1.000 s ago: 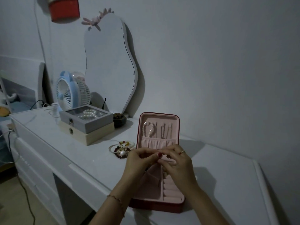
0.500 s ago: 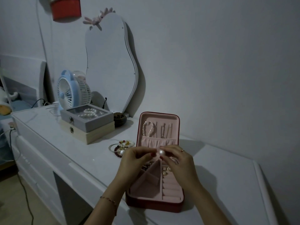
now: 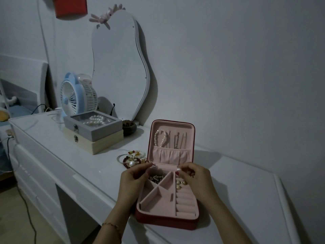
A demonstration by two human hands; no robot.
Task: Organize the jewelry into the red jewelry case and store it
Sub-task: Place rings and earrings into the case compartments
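The red case point(image 3: 168, 221) lies open at the desk's point(image 3: 70, 161) front edge, its lid upright, with a pearl bracelet point(image 3: 159, 138) and thin chains point(image 3: 178, 140) hanging inside the lid above a gathered pocket. In the pink tray, small dark beads point(image 3: 156, 178) fill the far left compartment and a few gold pieces point(image 3: 180, 184) sit at the top of the ring rolls. Just left of the lid, a heap of bracelets point(image 3: 132, 158) rests on the desk. Farther back toward the left corner stand two stacked boxes point(image 3: 93, 132), the grey upper one showing pearls through its clear top, with a dark bowl point(image 3: 129, 127), a blue fan point(image 3: 75, 95) and a wavy mirror point(image 3: 119, 67) leaning on the wall behind. The right hand point(image 3: 195, 178) hovers over the tray's far right corner, its fingers point(image 3: 184, 169) pinching a small pale pearl point(image 3: 179, 169). The left hand point(image 3: 133, 178) hangs over the tray's far left corner, fingers curled with tips together; whether they hold anything cannot be told.
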